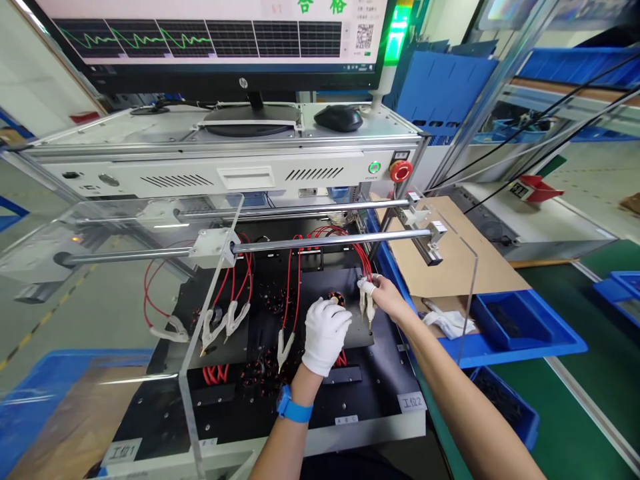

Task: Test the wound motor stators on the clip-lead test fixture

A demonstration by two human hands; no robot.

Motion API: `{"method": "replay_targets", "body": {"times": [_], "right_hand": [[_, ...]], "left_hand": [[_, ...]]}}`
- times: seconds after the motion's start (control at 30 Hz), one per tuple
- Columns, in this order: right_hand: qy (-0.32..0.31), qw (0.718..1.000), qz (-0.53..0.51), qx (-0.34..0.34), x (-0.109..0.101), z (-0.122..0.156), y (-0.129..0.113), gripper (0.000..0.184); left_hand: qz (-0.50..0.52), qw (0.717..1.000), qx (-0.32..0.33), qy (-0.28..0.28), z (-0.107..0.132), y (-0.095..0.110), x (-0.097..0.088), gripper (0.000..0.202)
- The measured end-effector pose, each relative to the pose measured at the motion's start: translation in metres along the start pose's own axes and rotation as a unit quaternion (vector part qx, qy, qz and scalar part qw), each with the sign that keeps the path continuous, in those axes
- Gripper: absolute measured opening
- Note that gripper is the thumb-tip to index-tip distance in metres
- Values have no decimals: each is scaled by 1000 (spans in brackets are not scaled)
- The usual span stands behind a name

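My left hand, in a white glove, is closed at a small round motor stator with copper windings, which sticks out beyond the fingers; its lower part is hidden. To the right, my right hand, with white finger cots, pinches several pale test clips on red wires. The clips hang tips down over the black fixture plate. Left of my gloved hand, another pale clip hangs near dark wound stators. More clips on red leads rest farther left.
A clear plastic cover on steel rods stands at the left. Behind are a monitor, a mouse and a red stop button. At the right lie cardboard, a white glove and a blue bin.
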State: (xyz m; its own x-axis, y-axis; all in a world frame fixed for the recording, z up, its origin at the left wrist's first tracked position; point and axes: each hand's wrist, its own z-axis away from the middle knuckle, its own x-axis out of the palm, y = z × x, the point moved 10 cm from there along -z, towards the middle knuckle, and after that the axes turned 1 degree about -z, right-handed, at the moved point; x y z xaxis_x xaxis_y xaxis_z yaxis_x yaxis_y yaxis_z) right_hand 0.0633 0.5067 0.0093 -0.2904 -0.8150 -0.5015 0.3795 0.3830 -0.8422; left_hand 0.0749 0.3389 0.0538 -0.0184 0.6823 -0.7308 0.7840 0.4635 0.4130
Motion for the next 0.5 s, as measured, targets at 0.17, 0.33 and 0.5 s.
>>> {"method": "replay_targets", "body": {"times": [0.17, 0.33, 0.5], "right_hand": [[13, 995, -95, 22, 15, -3, 3, 26], [15, 995, -98, 19, 20, -2, 3, 29], [-30, 969, -236, 59, 24, 1, 12, 39]], "left_hand": [[21, 999, -33, -15, 5, -5, 6, 8], [35, 998, -41, -16, 5, -6, 7, 7], [69, 994, -79, -3, 6, -12, 6, 8]]}}
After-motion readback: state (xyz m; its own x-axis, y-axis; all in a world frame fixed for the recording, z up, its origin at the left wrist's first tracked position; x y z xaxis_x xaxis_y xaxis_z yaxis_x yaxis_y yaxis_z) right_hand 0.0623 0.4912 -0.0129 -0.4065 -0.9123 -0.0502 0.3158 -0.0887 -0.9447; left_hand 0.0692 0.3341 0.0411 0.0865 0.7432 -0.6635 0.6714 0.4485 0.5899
